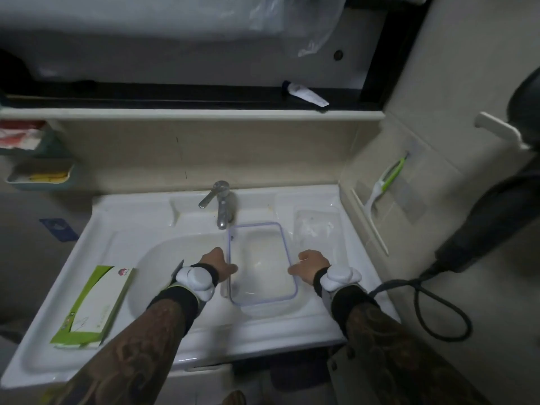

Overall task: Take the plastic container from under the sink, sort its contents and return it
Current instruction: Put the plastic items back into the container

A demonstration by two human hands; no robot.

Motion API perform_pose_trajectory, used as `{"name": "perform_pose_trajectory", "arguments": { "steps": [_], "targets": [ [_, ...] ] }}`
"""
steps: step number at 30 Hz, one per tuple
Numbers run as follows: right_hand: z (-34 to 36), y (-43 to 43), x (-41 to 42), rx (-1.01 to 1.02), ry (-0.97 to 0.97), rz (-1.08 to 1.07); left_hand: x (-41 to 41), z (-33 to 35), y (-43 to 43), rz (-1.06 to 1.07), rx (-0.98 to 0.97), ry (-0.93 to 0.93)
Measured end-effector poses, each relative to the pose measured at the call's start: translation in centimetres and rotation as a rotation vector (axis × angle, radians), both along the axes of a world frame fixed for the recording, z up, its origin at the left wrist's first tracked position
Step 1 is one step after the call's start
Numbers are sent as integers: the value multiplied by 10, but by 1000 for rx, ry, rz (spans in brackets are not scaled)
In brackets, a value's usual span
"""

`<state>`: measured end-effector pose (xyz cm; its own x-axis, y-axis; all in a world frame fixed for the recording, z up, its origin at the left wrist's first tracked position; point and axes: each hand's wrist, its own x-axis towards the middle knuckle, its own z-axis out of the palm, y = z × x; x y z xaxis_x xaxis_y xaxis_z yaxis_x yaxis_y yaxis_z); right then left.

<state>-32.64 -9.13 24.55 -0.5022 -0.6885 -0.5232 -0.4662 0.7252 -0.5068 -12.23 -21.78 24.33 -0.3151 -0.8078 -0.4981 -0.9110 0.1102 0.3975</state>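
Clear glossy plastic container; sink probably glazed ceramic.

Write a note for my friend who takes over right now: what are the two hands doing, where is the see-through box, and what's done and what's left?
Left hand: at the left long edge of the clear rectangular plastic container, thumb touching the rim; grip not clear.
Right hand: at the right long edge, fingers at the rim; grip not clear.
Container: out from under the sink, lying over the right side of the white basin, below the chrome tap. It looks empty, with no lid on.
A clear plastic piece, maybe the lid, lies on the sink top to its right.
Done: container taken out.
Left: any sorting unfinished, then return it under the sink.
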Motion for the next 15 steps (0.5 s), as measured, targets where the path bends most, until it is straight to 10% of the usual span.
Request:
{"name": "perform_pose_trajectory", "arguments": {
  "steps": [15],
  "targets": [
    [18,-6,-83,-159,59,-418,-114,14,-29,-139,52,208]
  ]
}}
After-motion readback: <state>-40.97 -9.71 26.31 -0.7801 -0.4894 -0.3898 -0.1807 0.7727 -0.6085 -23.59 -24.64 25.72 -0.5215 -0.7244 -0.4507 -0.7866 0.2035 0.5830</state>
